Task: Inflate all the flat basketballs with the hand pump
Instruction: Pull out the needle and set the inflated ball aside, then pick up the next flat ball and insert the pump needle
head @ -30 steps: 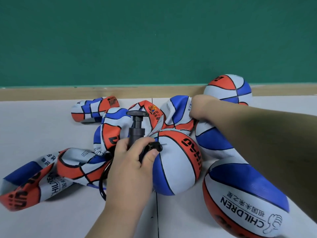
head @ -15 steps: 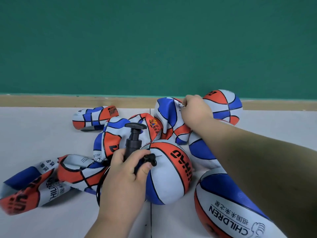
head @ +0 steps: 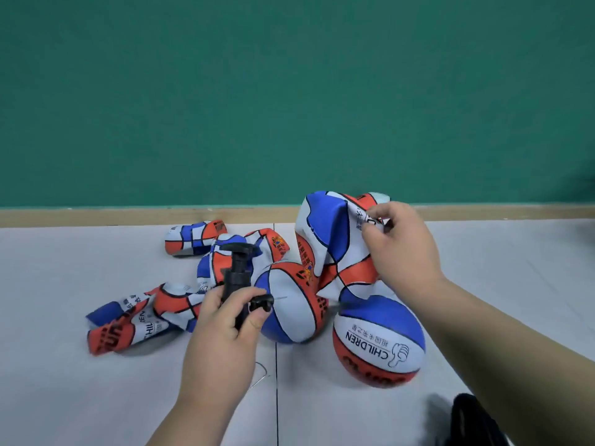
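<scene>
The left hand gripped the pump; the right hand pinched a flat ball lifted above the round ball beneath it.

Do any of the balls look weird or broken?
Nothing looks broken, but several balls are crumpled flat. One folded ball lies at the left; the right hand pinches a limp ball up at the back. The left hand grips the pump.
</scene>
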